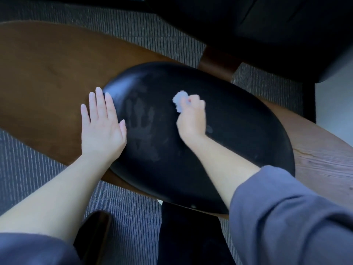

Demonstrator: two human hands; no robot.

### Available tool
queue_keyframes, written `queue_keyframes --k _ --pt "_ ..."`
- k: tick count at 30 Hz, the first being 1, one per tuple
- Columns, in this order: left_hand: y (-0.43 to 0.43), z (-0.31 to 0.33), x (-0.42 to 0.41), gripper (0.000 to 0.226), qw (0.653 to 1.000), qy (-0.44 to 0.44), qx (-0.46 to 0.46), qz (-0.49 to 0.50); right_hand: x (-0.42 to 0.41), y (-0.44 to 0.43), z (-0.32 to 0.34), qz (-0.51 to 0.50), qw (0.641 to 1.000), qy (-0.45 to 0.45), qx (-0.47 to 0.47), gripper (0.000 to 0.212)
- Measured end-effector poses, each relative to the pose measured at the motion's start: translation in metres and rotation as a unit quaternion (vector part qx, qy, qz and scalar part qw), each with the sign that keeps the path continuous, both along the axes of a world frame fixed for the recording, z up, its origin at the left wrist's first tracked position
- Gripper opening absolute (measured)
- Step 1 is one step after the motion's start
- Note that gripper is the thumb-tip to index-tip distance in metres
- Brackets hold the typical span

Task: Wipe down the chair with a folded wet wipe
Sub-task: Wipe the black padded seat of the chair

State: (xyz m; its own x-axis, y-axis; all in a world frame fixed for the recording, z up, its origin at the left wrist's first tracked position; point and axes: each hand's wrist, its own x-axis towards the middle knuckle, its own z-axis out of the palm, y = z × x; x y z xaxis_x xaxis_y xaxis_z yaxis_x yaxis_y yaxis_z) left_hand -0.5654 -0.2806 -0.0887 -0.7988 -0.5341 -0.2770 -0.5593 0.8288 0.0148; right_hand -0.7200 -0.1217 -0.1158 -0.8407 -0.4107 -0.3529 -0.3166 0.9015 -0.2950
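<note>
The chair's black oval seat cushion [238, 131] lies on a curved brown wooden shell [42, 73]. My right hand [192, 119] grips a small bunched white wet wipe [179, 99] and holds it against the middle of the cushion. My left hand [101, 127] lies flat with straight fingers on the cushion's left edge, partly over the wood. A faint damp hand-shaped print [142, 121] shows on the cushion between my hands.
Grey ribbed carpet [133, 29] surrounds the chair. A large black upholstered piece [267, 25] on a wooden leg [217, 64] stands at the back right. A dark shoe [95, 232] and a dark trouser leg [191, 236] are below the seat's near edge.
</note>
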Motion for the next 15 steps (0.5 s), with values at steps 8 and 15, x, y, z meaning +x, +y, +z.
queue_keyframes --k 8,15 --pt "-0.005 0.001 -0.002 0.081 0.998 -0.055 0.042 0.003 -0.037 0.145 0.015 0.043 0.983 0.082 0.157 0.052" --pt "-0.008 0.001 0.000 0.086 0.997 -0.041 0.072 0.001 -0.002 0.082 0.006 -0.181 0.968 0.043 0.167 0.049"
